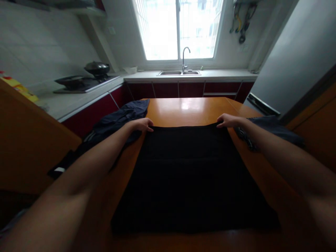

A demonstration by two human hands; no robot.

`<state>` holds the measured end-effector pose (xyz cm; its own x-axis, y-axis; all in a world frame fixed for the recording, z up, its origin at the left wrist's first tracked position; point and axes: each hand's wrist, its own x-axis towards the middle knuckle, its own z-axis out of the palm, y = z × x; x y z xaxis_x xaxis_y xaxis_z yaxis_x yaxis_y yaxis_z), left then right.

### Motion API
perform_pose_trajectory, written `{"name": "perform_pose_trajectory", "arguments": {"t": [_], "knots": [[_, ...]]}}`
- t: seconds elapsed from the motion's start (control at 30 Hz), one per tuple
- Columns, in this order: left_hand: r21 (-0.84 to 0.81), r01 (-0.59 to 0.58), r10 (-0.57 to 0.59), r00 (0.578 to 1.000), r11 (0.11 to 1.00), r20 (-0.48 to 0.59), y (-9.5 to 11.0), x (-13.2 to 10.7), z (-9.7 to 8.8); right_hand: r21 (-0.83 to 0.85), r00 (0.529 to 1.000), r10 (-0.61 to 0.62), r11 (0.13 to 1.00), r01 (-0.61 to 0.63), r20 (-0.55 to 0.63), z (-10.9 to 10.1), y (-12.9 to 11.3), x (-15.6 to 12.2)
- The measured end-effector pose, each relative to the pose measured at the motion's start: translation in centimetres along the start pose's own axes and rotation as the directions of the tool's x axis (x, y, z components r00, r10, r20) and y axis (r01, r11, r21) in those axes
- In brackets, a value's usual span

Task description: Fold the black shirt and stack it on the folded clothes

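A black garment [189,178], shaped like a skirt, lies spread flat on the wooden table [181,108]. Its narrower edge is at the far side and its wider edge faces me. My left hand [143,124] pinches the far left corner between thumb and fingers. At the far right corner, my right hand [227,120] grips the same edge, which runs nearly straight between both hands. Dark navy clothing [123,115] lies crumpled beside my left forearm. Another dark grey-blue garment [267,126] lies partly behind my right forearm.
Beyond the table, a counter holds a sink [170,73] with a faucet [184,59] under the window. A stove with a lidded pan [97,67] and a wok [69,80] stands left. A refrigerator [296,59] rises at the right, by the table's side.
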<state>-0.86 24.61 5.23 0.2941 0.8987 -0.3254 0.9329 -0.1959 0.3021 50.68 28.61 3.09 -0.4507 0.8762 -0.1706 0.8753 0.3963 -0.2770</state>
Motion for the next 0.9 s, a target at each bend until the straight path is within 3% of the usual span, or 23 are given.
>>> {"name": "perform_pose_trajectory", "arguments": {"t": [0.1,0.2,0.33,0.43,0.57,0.67,0.8,0.9], "knots": [[0.008,-0.048,0.049,0.976,0.999,-0.212,0.3,-1.7,-0.2,-0.006,0.99,-0.036,0.999,0.036,-0.135,-0.8,-0.6,-1.9],[0.014,-0.084,0.082,0.912,0.996,-0.402,1.2,-4.8,-0.5,0.013,0.951,-0.077,0.996,0.085,-0.298,-1.9,-1.5,-5.0],[0.035,-0.147,0.139,0.797,0.989,-0.588,3.1,-10.9,-0.3,0.058,0.872,-0.143,0.98,0.192,-0.469,-2.6,-3.3,-11.5],[0.096,-0.219,0.226,0.71,0.971,-0.667,4.5,-16.7,1.1,0.037,0.812,-0.186,0.968,0.246,-0.553,-1.9,-5.0,-17.5],[0.205,-0.288,0.348,0.647,0.935,-0.679,6.0,-24.6,5.4,0.005,0.763,-0.263,0.944,0.329,-0.59,1.7,-6.9,-25.4],[0.249,-0.347,0.423,0.647,0.904,-0.634,6.5,-29.1,10.1,0.003,0.777,-0.284,0.939,0.345,-0.562,6.1,-7.5,-30.0],[0.319,-0.354,0.477,0.648,0.879,-0.594,6.3,-32.0,15.4,-0.021,0.82,-0.33,0.932,0.363,-0.467,11.5,-7.3,-33.1],[0.319,-0.362,0.483,0.643,0.876,-0.595,6.2,-32.4,16.9,-0.044,0.818,-0.339,0.932,0.361,-0.465,13.0,-7.0,-33.6]]}}
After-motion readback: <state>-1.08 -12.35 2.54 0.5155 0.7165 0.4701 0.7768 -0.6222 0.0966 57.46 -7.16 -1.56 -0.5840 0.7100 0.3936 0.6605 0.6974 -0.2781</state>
